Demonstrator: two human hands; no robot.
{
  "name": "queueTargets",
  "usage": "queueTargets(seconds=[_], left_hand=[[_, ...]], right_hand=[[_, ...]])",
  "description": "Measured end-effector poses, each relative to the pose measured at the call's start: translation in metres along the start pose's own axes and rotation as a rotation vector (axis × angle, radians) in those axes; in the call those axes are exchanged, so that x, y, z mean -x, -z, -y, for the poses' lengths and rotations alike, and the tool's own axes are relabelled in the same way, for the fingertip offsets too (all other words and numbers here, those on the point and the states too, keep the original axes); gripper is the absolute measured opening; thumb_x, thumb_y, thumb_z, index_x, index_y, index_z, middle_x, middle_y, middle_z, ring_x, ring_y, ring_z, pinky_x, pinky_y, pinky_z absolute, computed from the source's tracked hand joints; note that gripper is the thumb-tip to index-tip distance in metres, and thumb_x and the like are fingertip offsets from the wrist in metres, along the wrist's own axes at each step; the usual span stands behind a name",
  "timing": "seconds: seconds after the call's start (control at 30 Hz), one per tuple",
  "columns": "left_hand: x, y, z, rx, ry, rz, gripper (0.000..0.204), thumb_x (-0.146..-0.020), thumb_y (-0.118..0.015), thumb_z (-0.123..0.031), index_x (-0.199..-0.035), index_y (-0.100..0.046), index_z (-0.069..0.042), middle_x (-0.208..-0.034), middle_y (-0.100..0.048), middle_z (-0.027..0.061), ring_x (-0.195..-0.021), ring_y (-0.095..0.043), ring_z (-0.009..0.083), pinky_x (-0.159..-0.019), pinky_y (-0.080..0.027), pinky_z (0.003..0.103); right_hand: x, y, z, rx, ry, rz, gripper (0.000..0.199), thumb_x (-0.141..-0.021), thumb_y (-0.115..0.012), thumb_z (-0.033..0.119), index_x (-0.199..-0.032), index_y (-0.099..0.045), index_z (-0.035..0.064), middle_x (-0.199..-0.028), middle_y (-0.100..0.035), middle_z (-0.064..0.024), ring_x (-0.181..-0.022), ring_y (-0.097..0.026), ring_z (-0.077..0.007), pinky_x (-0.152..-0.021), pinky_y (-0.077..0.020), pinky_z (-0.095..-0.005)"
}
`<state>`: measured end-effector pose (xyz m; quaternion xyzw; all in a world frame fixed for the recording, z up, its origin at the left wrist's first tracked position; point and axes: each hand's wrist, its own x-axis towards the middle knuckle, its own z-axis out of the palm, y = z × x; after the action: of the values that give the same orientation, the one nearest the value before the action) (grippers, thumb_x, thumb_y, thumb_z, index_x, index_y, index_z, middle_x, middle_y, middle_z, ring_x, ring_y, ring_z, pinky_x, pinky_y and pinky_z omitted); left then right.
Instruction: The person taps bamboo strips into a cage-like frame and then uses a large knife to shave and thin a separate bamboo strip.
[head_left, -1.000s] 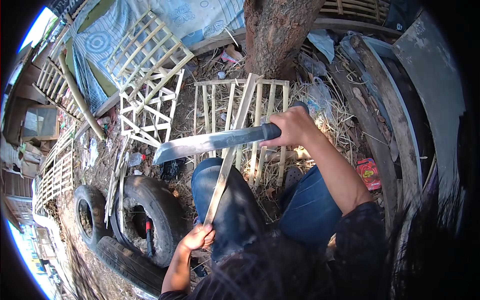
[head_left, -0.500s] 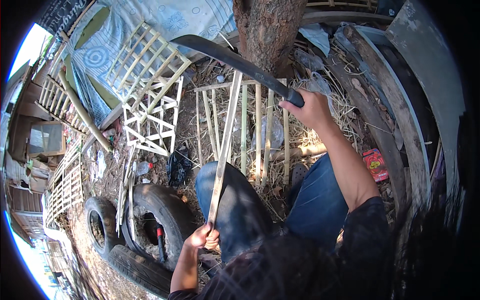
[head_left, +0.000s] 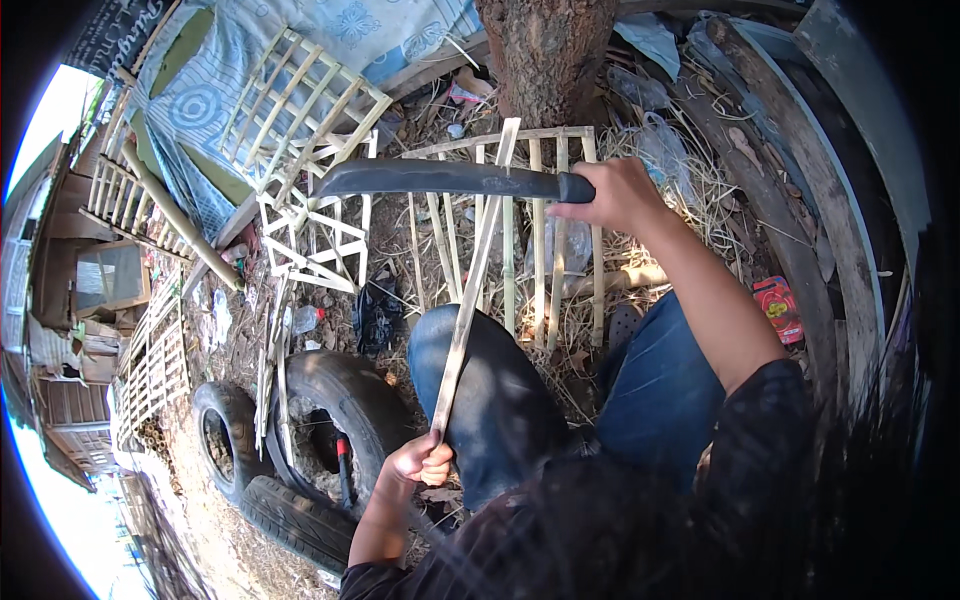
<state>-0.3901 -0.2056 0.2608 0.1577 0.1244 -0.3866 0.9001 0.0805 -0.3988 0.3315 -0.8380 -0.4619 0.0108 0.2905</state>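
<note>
My left hand point(head_left: 420, 460) is closed around the lower end of a long flat bamboo strip point(head_left: 466, 325), which slants up and away across my left knee. In my right hand point(head_left: 622, 196) is the handle of a machete point(head_left: 415, 178). Its dark blade lies almost level, tip to the left, and passes over the strip near the far end. Whether the edge touches the strip I cannot tell. Beneath them a bamboo slat frame point(head_left: 508, 265) lies on the ground in front of my legs.
Bamboo lattices point(head_left: 310, 95) lean at the far left against a patterned blue sheet point(head_left: 370, 30). Old tires point(head_left: 345, 385) lie at my left, with a red-and-black-handled tool point(head_left: 344, 470) inside one. Beyond stands a tree trunk point(head_left: 548, 60); weathered planks point(head_left: 800, 130) run along the right.
The machete has come down from a steep slant to nearly level, its tip lower and further left. The blade now crosses the strip. My left hand keeps its hold.
</note>
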Motion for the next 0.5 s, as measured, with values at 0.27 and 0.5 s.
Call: queueTargets(seconds=[0.27,0.5], left_hand=[[-0.009,0.002,-0.008,0.119,0.012,0.077,0.063,-0.095,-0.034,-0.065,-0.058,-0.035,-0.014,-0.048,-0.025,-0.0058,-0.038,-0.022,0.0063,-0.038,-0.017,0.024],[0.0,0.03,0.045,0.135,-0.057,0.137,0.062,-0.094,-0.038,-0.064,-0.059,-0.036,-0.013,-0.048,-0.027,-0.0063,-0.038,-0.023,0.0069,-0.038,-0.018,0.025]], right_hand=[[0.003,0.01,-0.014,0.195,0.109,-0.168,0.054,-0.066,-0.074,0.062,-0.073,-0.066,0.0091,-0.062,-0.064,-0.0083,-0.058,-0.064,-0.029,-0.059,-0.049,-0.0412],[0.023,0.092,-0.046,0.298,-0.404,-0.371,0.057,-0.076,-0.067,0.063,-0.085,-0.069,0.0066,-0.069,-0.067,-0.0141,-0.069,-0.066,-0.0355,-0.068,-0.0502,-0.0447]])
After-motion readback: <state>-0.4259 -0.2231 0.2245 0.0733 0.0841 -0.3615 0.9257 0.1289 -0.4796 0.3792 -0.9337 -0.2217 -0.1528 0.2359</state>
